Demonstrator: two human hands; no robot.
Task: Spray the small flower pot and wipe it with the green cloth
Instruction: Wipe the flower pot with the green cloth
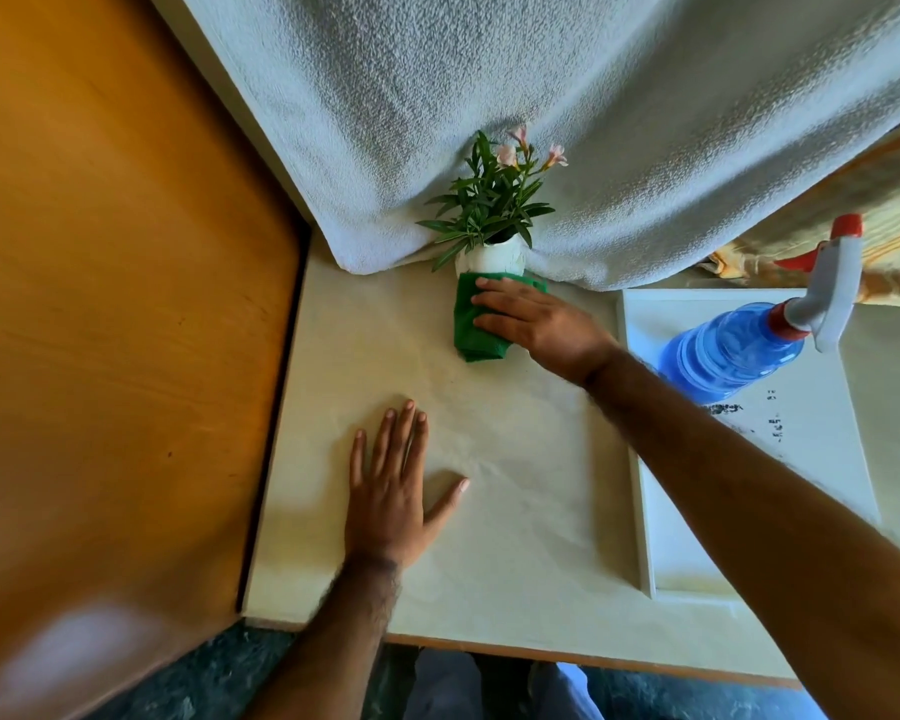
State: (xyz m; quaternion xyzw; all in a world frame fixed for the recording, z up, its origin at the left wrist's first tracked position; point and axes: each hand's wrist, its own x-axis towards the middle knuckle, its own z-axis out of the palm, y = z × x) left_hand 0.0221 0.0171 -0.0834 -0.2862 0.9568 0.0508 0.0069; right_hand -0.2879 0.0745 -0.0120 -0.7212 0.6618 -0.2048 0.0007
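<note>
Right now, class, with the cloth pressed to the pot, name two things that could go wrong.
1. The right hand pushes the green cloth against the small flower pot while the left hand lies flat on the table, so the unbraced pot might tip.
2. The spray bottle stands close beside the right forearm; pulling back could knock it.

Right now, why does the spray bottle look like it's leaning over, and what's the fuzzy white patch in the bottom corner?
In the head view, the wide lens bends the edges, so the spray bottle looks tilted; the white patch is blurry glare on the wooden door; the flower pot in the middle stays sharp.
</note>
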